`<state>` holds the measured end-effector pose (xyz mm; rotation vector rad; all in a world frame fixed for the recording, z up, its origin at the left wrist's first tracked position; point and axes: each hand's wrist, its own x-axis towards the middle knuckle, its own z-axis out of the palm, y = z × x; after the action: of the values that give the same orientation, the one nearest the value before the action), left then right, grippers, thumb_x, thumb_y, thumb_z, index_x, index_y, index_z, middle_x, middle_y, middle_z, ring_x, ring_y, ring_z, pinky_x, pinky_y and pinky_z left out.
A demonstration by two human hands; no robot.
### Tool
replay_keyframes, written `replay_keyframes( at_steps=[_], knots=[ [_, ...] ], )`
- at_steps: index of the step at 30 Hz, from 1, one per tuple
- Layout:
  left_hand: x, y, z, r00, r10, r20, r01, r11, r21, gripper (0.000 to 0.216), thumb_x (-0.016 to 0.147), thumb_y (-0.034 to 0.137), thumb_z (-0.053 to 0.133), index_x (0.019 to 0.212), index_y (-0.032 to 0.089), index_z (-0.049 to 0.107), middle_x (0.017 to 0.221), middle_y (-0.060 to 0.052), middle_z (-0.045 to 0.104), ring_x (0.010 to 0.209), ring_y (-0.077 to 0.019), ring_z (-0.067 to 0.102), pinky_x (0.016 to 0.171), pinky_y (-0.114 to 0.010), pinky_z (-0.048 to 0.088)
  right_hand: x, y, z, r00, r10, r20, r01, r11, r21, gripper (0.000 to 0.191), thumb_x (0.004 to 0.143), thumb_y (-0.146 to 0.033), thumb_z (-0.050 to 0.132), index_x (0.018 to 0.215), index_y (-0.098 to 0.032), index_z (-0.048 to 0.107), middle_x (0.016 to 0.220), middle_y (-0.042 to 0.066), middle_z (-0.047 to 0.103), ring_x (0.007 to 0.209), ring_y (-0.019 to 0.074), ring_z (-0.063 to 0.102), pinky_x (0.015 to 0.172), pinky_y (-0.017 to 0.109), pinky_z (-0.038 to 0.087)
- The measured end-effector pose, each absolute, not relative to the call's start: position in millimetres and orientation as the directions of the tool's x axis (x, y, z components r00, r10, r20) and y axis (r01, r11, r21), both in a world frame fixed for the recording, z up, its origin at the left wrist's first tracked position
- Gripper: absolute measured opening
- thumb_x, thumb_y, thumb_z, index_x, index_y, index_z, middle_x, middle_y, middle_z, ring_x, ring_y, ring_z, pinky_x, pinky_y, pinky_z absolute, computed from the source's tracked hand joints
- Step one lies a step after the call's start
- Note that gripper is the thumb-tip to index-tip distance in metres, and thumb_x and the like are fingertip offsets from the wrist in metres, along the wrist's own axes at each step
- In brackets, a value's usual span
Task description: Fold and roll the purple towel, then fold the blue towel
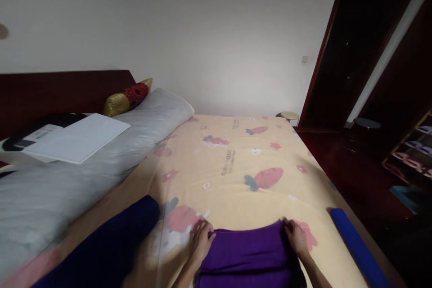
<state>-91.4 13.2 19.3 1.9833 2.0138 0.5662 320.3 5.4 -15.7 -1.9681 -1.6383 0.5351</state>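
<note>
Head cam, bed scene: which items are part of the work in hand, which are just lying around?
In hand:
purple cloth, far corners pinched
left hand
right hand

Lying about:
dark blue cloth
blue roll
white board
gold and red cushion
grey pillow
stool

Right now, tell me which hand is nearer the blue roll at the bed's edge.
Right. The right hand grips the purple cloth on the side toward the blue roll; the left hand holds its far corner.

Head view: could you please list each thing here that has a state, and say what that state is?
Purple cloth: folded, flat on the bed.
Left hand: pinching the cloth's far left corner.
Right hand: pinching its far right corner.
Bedsheet: spread out.
Doorway: open, dark.
</note>
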Motion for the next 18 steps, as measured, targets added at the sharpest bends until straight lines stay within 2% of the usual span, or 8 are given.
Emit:
replay_keyframes(
  at_steps=[4, 8, 11, 14, 16, 18],
  knots=[
    [-94, 27, 14, -0.056, 0.994, 0.093, 0.854, -0.001, 0.520, 0.006, 0.077, 0.024, 0.053, 0.071, 0.023, 0.052, 0.076, 0.002, 0.062, 0.076, -0.0140, 0.060, 0.076, -0.028, 0.048, 321, 4, -14, 0.223, 0.974, 0.038, 0.772, -0.152, -0.617, 0.034, 0.090, -0.046, 0.029, 0.085, -0.023, 0.054, 0.090, 0.009, 0.071, 0.087, 0.0230, 0.066, 0.079, 0.035, 0.048],
    [-93, 31, 12, -0.102, 0.987, 0.125, 0.851, 0.021, 0.524, 0.007, 0.077, 0.023, 0.054, 0.071, 0.022, 0.052, 0.075, 0.002, 0.062, 0.077, -0.0132, 0.060, 0.077, -0.027, 0.049, 321, 3, -11, 0.240, 0.969, 0.062, 0.785, -0.156, -0.600, 0.037, 0.092, -0.047, 0.026, 0.087, -0.023, 0.053, 0.091, 0.010, 0.070, 0.090, 0.0234, 0.066, 0.081, 0.035, 0.047],
    [-90, 26, 14, -0.190, 0.968, 0.162, 0.874, 0.091, 0.477, 0.014, 0.081, 0.019, 0.046, 0.073, 0.022, 0.057, 0.081, -0.002, 0.065, 0.086, -0.0183, 0.061, 0.085, -0.036, 0.048, 318, 2, -6, 0.263, 0.962, 0.075, 0.806, -0.177, -0.565, 0.043, 0.093, -0.046, 0.022, 0.095, -0.020, 0.057, 0.093, 0.014, 0.069, 0.095, 0.0275, 0.065, 0.085, 0.041, 0.047],
    [-71, 11, 16, -0.249, 0.946, 0.209, 0.890, 0.138, 0.435, 0.033, 0.089, 0.019, 0.031, 0.094, 0.020, 0.064, 0.104, -0.010, 0.068, 0.109, -0.0262, 0.059, 0.096, -0.048, 0.044, 298, -3, 3, 0.262, 0.960, 0.098, 0.835, -0.175, -0.522, 0.055, 0.094, -0.041, 0.015, 0.110, -0.011, 0.057, 0.109, 0.023, 0.065, 0.109, 0.0353, 0.059, 0.095, 0.053, 0.041],
    [-46, -3, 17, -0.108, 0.969, 0.221, 0.907, 0.006, 0.421, 0.040, 0.093, 0.023, 0.029, 0.113, 0.022, 0.063, 0.125, -0.009, 0.064, 0.124, -0.0229, 0.053, 0.105, -0.043, 0.041, 271, -12, 9, 0.159, 0.980, 0.115, 0.854, -0.078, -0.514, 0.054, 0.095, -0.040, 0.018, 0.124, -0.012, 0.055, 0.128, 0.020, 0.059, 0.123, 0.0315, 0.052, 0.104, 0.050, 0.036],
    [-20, -17, 17, 0.192, 0.964, 0.183, 0.883, -0.252, 0.396, 0.045, 0.095, 0.027, 0.029, 0.134, 0.028, 0.050, 0.144, -0.003, 0.052, 0.135, -0.0176, 0.044, 0.113, -0.037, 0.036, 241, -23, 15, -0.114, 0.990, 0.088, 0.838, 0.144, -0.526, 0.052, 0.096, -0.045, 0.025, 0.140, -0.025, 0.044, 0.146, 0.007, 0.047, 0.135, 0.0228, 0.041, 0.112, 0.042, 0.031]
  ],
)
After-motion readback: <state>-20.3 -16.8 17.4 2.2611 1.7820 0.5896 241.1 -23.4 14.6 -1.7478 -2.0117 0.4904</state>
